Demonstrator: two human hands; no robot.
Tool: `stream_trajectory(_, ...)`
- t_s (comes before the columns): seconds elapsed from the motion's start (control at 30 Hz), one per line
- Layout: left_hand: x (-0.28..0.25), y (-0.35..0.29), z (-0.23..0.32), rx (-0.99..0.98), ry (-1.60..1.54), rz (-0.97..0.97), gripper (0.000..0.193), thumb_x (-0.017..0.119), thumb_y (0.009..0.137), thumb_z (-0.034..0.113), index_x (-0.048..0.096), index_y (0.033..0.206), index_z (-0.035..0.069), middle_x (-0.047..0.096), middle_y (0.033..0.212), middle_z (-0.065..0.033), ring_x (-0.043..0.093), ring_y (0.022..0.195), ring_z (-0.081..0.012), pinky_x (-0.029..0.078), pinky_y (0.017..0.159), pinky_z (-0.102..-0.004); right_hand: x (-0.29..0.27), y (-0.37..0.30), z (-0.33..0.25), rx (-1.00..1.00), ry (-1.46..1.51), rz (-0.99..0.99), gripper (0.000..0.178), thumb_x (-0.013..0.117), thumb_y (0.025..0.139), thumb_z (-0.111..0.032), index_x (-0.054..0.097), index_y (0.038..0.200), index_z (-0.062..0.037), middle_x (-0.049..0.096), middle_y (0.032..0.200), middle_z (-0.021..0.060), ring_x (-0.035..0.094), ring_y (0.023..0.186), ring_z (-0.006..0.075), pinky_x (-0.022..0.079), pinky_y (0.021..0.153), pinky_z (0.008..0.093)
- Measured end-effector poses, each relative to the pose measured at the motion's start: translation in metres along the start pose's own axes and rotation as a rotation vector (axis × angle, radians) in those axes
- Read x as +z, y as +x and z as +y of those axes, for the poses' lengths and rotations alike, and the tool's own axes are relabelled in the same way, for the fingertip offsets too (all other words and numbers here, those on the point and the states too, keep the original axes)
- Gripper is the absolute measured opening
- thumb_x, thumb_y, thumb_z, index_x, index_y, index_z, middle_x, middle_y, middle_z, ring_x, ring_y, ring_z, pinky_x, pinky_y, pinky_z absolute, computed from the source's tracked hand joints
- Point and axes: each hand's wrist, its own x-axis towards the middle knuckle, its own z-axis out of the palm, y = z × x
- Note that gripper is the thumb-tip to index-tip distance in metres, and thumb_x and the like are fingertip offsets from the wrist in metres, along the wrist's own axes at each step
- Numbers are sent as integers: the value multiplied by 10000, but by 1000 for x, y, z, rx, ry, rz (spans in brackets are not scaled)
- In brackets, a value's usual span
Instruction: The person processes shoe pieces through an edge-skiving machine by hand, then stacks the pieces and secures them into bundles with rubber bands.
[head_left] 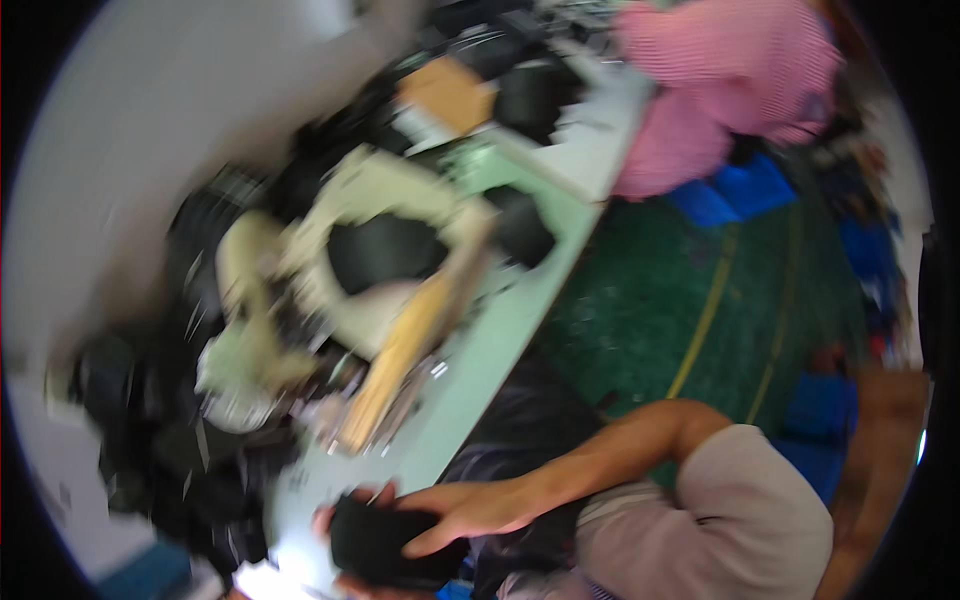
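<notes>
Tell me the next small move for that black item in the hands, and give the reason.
Probably shift the black item slightly farther in over the pale green table: the right hand grips it with the thumb across its top, and in this view it overlaps the table's near edge. Blur hides whether it rests on the surface.

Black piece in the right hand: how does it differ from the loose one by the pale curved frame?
The held piece is in the grip of the right hand; the loose piece has no hand on it.
The held piece is near the picture's lower edge; the loose piece is higher up.
The held piece looks larger in view than the loose piece.
Both look black and blurred.
</notes>
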Motion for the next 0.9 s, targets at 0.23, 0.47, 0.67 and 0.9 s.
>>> stream_trajectory(0.23, 0, 70, 19, 322, 38, -318, 640, 612, 705, 318, 497, 1304, 127, 559, 1215, -241, 573, 1071, -397, 514, 933, -578, 27, 9, -33, -112, -1, 154, 609, 656, 946, -308, 426, 1430, -20, 526, 1331, 172, 552, 1169, 269, 489, 940, 375)
stream_trajectory(0.47, 4, 120, 30, -254, 730, -309, 529, 705, 852, 153, 564, 1326, -36, 656, 1162, -179, 617, 1074, -226, 483, 947, -340, -32, 5, -25, -247, -319, 465, 526, 679, 951, -199, 421, 1384, -46, 573, 1207, 91, 564, 1080, 135, 483, 939, 293)
stream_trajectory(0.67, -5, 140, 34, -240, 1295, -194, 321, 736, 871, 267, 744, 1012, -21, 728, 791, -75, 652, 710, -117, 512, 669, -271, -43, 30, -7, -235, -188, 546, 408, 592, 1008, -191, 460, 1358, -27, 605, 1206, 109, 566, 1112, 160, 449, 970, 294)
stream_trajectory(0.9, 6, 163, 29, -188, 1528, -207, 325, 728, 872, 306, 759, 962, -4, 715, 737, -78, 640, 675, -121, 503, 651, -283, -59, 39, -10, -366, -204, 607, 343, 575, 1017, -190, 495, 1305, -21, 603, 1105, 68, 550, 982, 122, 456, 881, 276)
